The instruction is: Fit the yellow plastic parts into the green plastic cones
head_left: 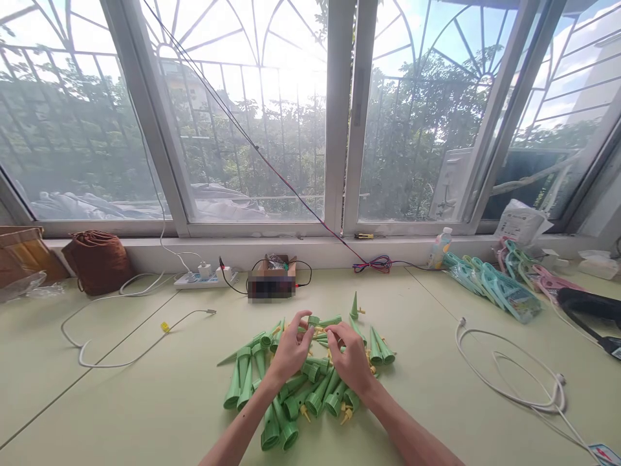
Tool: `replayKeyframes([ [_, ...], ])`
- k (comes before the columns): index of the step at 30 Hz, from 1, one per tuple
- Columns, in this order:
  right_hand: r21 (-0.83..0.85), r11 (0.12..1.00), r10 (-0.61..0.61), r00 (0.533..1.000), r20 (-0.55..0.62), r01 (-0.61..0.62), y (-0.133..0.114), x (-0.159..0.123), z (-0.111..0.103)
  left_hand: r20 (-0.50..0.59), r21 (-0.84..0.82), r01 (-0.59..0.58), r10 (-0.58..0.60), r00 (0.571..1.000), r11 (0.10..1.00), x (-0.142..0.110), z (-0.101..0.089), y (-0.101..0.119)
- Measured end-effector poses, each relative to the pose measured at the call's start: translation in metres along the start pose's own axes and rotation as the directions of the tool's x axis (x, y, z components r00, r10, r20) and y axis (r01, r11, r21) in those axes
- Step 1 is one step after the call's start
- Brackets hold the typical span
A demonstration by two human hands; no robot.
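Note:
My left hand (294,349) grips a green plastic watering spike (314,321) by its wide collar, thumb and index finger around it. Close by on the right, the fingers of my right hand (348,353) are pinched together at what looks like a small yellow nozzle, mostly hidden by the fingertips. Under and around both hands lies a pile of hollow green spikes (317,398), cone-shaped with wide open collars. Loose yellow nozzles (346,414) are scattered among them. One spike (354,305) stands upright behind the pile, a yellow nozzle sticking out of its side.
A white power strip (204,278) and a dark boxy device with a blurred front (272,287) stand by the sill. White cables (514,395) lie at both sides. A brown drawstring bag (99,262), a bottle (440,246) and pastel plastic items (504,288) line the back.

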State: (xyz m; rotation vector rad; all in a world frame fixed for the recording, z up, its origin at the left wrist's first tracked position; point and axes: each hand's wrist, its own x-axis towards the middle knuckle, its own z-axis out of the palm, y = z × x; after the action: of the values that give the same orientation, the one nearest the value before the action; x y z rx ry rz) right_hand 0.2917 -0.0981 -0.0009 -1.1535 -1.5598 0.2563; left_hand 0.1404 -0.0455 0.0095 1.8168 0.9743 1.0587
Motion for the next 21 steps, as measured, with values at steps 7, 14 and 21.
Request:
replayKeyframes([
  [7,0.003,1.0,0.002,1.0,-0.005,-0.002,-0.0009,0.0007,-0.0003,-0.011,0.052,-0.038,0.039,0.999,0.998,-0.0015,-0.0005,0.0033],
  [14,-0.014,1.0,0.009,1.0,0.024,-0.009,-0.0006,0.0011,-0.0011,0.019,0.098,-0.078,0.076,0.997,0.992,-0.0037,0.0011,0.005],
  [21,-0.023,1.0,0.007,0.999,0.031,-0.006,0.0009,0.0,0.0006,0.04,0.074,-0.062,0.059,0.997,0.995,-0.0029,0.0042,0.0021],
])
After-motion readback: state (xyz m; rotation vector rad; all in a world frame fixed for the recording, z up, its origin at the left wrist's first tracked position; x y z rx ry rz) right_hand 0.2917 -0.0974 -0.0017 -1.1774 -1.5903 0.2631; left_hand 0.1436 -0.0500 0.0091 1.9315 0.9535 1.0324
